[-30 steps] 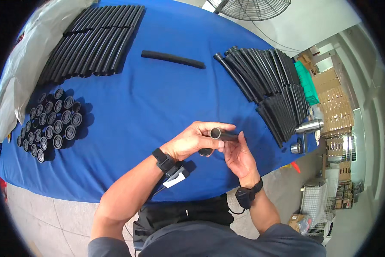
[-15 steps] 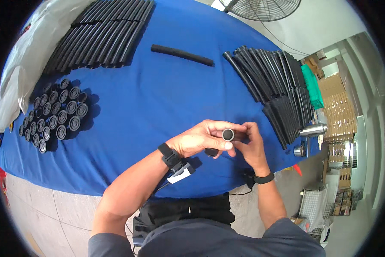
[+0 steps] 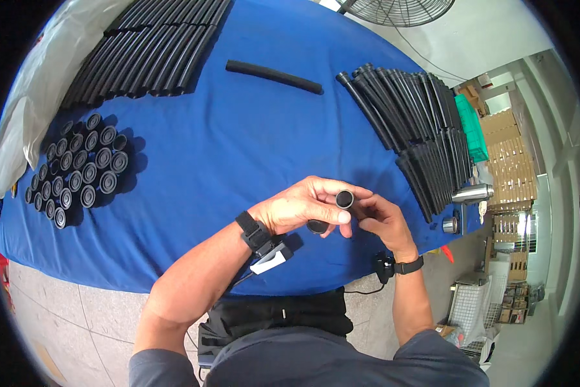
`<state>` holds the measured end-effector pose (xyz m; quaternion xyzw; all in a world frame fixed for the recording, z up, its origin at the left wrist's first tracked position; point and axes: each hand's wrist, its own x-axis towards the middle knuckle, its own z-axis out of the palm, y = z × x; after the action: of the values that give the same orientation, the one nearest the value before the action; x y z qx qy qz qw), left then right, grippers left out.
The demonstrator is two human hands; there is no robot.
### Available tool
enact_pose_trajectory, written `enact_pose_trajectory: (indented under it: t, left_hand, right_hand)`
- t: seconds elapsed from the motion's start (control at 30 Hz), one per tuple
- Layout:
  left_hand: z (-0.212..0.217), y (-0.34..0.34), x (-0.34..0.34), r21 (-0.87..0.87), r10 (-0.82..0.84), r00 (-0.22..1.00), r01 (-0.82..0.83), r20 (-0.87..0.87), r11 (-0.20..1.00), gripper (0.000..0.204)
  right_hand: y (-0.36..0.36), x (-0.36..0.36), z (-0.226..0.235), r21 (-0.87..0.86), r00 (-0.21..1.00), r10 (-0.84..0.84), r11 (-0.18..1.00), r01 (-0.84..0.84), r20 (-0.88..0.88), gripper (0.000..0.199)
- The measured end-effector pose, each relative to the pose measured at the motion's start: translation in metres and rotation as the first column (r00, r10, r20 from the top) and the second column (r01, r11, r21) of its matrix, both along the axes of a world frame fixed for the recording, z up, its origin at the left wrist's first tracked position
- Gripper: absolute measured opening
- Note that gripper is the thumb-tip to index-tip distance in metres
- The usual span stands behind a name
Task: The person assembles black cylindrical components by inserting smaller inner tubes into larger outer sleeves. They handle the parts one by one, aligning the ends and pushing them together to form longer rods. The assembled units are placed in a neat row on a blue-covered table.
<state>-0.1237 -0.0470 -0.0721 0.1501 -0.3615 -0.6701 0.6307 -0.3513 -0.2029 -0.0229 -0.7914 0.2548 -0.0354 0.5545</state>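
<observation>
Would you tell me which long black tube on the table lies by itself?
The lone tube, top centre; the others lie in the left group and right group.

Place: it seems to be a workshop, or a small assembly room of a factory.
Worktop [image 3: 270, 135]: it is large and fully covered with a blue cloth [image 3: 174, 242].
Black tubes [image 3: 151, 58]: many alike pieces lie in rows, at left and at right.
Round black parts [image 3: 89, 172]: they stand in one close group.
Fan [image 3: 396, 9]: it is big, with a wire guard.
Cardboard [image 3: 510, 158]: it is stacked high at the right.
Wire cage [image 3: 469, 308]: it stands on the grey floor [image 3: 64, 316].
</observation>
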Motion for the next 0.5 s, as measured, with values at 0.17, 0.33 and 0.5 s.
enact_pose_trajectory:
  t: [0.17, 0.33, 0.5]
  left_hand:
    - [-0.004, -0.002, 0.002, 0.008, 0.000, 1.000, 0.000, -0.018, 1.000, 0.055]
    - [-0.003, -0.002, 0.002, -0.004, -0.001, 1.000, 0.001, -0.018, 1.000, 0.055]
    - [-0.004, -0.001, 0.003, 0.043, 0.040, 0.998, -0.039, -0.039, 0.998, 0.055]
  right_hand:
    - [0.010, 0.009, 0.006, -0.010, 0.996, 0.010, 1.000, -0.009, 0.084, 0.036]
    - [-0.006, -0.002, 0.004, -0.073, 0.994, 0.078, 0.994, -0.084, -0.080, 0.040]
    - [0.012, 0.008, 0.011, -0.016, 0.998, -0.006, 1.000, 0.005, -0.062, 0.038]
